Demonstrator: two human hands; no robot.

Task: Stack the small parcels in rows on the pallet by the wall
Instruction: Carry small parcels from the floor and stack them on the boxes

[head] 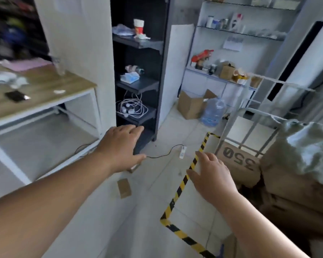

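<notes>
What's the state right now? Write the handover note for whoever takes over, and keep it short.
Left hand: open, empty, held out above the floor.
Right hand: open, empty, by the striped floor tape.
Parcels: one small brown parcel lies on the tiles; a second parcel shows partly under the left hand. Large cartons are piled at the right.
Done: no stacked rows show; no pallet in view.
Left: pick up the parcels and stack them.
</notes>
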